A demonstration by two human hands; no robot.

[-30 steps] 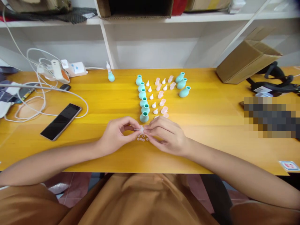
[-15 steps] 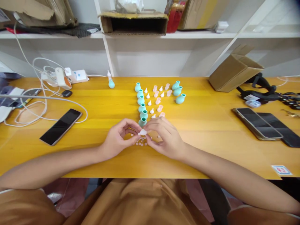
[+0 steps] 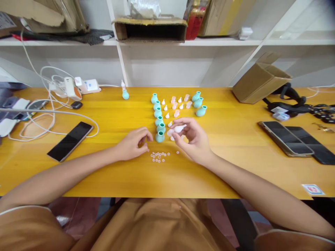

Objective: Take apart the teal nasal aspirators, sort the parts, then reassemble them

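Observation:
A small white nozzle tip (image 3: 179,128) is held between the thumb and fingers of my right hand (image 3: 195,141), above the right side of the table's middle. Partly covered by that hand are a white tip (image 3: 170,124) and pale pieces under its fingers. My left hand (image 3: 134,143) rests low over the wood with curled fingers, thumb and fingertips apart, holding nothing I can see. Close to its fingertips lie several tiny clear rings (image 3: 158,155). A column of teal bulbs (image 3: 160,136) stands between my hands.
Beyond my right hand are pink connector pieces (image 3: 177,113), white tips (image 3: 167,115) and teal bulbs (image 3: 201,111). An assembled teal bulb with nozzle (image 3: 125,94) stands back left. Phones (image 3: 70,141) lie at both sides, cables (image 3: 52,115) at left, an open carton (image 3: 261,80) at right.
My hands have parted from where they met around the white tip. The right hand carried the tip right and away from me; the left drew back slightly left, uncovering the rings.

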